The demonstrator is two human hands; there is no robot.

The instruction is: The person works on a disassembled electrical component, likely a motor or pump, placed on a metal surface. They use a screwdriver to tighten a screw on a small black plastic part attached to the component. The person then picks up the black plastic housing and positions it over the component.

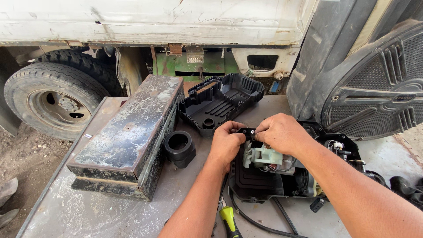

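Both hands on opened black motor housing (264, 180) at counter (88, 211) centre. Left hand (227, 143) and right hand (280, 132) fingers pinched closed on small black part at housing's far edge, directly beneath fingertips; right hand nearer.

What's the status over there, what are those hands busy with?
Left hand and right hand, grip closed on a small black part atop the opened machine. Removed black cover lies behind. Nothing blocking; screwdriver lies nearby.
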